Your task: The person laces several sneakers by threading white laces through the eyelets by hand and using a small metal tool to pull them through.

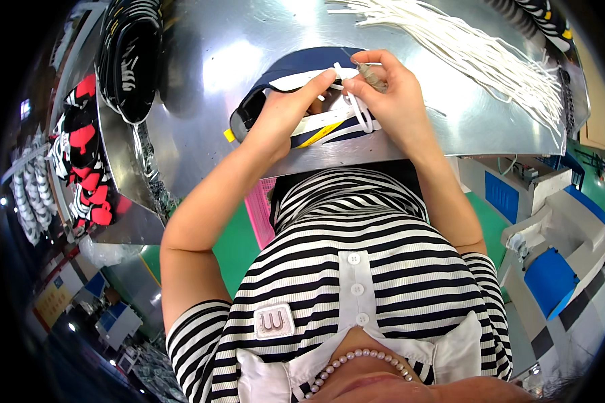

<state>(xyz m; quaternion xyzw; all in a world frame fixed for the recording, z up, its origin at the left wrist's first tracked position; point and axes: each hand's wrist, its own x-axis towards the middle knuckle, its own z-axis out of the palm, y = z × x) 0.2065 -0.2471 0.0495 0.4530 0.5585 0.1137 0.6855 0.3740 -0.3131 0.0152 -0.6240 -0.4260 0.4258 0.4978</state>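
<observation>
A navy and white shoe upper [301, 62] with a yellow stripe lies on its side near the table's front edge. My left hand [286, 115] reaches over its opening, thumb and fingers closed on a white shoelace [359, 115] at the eyelet edge; some fingertips are hidden inside the upper. In my right hand [402, 97] is a small tool with a grey-tan handle [372, 77] and a thin pointed metal shaft. The right thumb and fingertip also pinch at the lace, close to the left thumb. The lace hangs in a loop over the upper's side.
A bundle of white laces [464, 57] spreads across the shiny metal table [202, 101] at the far right. Several stacked black shoe uppers [129, 67] stand at the left. Red, black and white pieces [84, 154] lie beyond them. A pink basket [259, 211] is below the table.
</observation>
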